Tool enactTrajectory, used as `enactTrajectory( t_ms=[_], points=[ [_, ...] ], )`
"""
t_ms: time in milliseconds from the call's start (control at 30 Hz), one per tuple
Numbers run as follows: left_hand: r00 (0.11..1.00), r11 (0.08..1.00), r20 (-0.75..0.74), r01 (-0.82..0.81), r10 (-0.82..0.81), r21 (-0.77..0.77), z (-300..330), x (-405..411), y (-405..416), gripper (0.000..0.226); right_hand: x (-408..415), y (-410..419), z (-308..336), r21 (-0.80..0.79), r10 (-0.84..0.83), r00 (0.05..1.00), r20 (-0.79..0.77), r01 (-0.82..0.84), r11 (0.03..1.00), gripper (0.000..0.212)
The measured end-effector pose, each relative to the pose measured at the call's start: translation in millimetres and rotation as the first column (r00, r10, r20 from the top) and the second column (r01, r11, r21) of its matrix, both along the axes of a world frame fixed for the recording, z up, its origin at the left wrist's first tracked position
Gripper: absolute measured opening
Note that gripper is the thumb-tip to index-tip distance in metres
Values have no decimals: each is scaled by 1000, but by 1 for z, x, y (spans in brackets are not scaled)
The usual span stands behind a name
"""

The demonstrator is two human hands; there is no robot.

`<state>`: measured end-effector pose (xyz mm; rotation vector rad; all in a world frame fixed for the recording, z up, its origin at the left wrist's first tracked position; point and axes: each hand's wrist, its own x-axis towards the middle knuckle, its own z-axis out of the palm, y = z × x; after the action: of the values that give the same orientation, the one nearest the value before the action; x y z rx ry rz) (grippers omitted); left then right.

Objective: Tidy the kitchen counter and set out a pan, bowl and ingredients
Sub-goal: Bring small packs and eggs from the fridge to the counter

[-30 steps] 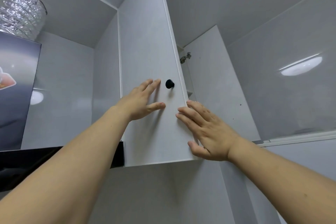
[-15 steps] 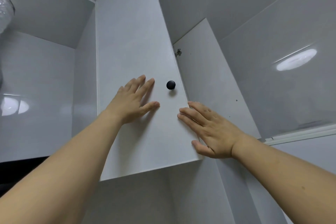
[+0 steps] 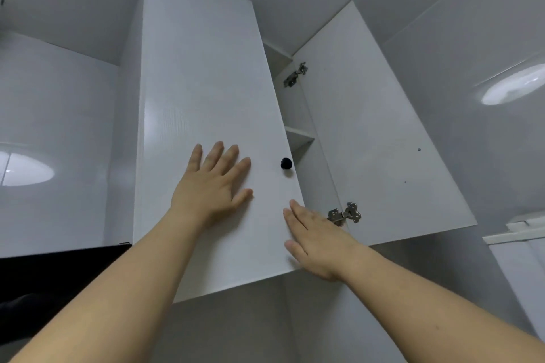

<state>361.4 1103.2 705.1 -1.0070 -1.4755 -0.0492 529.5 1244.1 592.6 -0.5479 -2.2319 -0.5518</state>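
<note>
Head view, looking up at the wall cabinet. We see our left hand [image 3: 211,186] laid flat on the left door [image 3: 203,103], fingers straight, pressing and grasping nothing; the black knob [image 3: 286,163] sits just beside it at 3 o'clock, untouched. Our right hand [image 3: 314,240] is at 4 o'clock from the knob, fingers straight along the door's free edge, grasping nothing. The right door [image 3: 377,138] stands swung open at 3 o'clock, both hinges [image 3: 343,214] exposed. Between the doors a shelf [image 3: 298,135] shows, nothing visible on it.

Pan, bowl, ingredients: none in view, location unknown. Counter out of frame below.

Judgement: we are at cupboard handling only; whether any setting-out is done cannot be told from here.
</note>
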Motion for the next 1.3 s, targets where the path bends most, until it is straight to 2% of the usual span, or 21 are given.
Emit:
enactTrajectory(
  t_ms=[67,300,567,667,733,800,833,900,1067,1300],
  points=[
    [999,999,-24,-34,35,14,1,-4,4,75,-21,8,-2,-60,47,998,-33,-49,997,66],
    [987,989,-71,-143,146,43,-4,-18,15,69,-76,36,-14,-77,146,984,-100,-154,985,67],
    [974,976,-71,-213,216,54,-5,-21,18,69,-84,51,-17,-34,239,962,-130,-245,969,67],
    [968,969,-56,-240,243,52,-5,-19,17,69,-70,50,-8,-62,223,974,-28,-225,972,71],
    [966,967,-37,-253,254,39,-5,-14,17,69,-52,52,8,-86,172,978,121,-162,983,73],
    [962,962,-17,-271,271,6,-2,-11,15,67,-35,54,32,-145,126,963,238,-93,985,70],
    [961,961,-12,-277,277,-15,0,-10,15,66,-28,54,45,-200,113,962,249,-63,978,68],
    [967,967,-11,-254,253,-28,6,-2,20,64,-6,58,73,-272,73,980,187,-20,962,67],
    [981,986,-102,-164,164,14,37,36,55,64,59,67,134,-321,-40,997,-69,16,947,64],
    [978,995,-196,-62,77,83,75,96,114,63,129,101,184,-395,-288,944,-163,205,896,62]
  ],
)
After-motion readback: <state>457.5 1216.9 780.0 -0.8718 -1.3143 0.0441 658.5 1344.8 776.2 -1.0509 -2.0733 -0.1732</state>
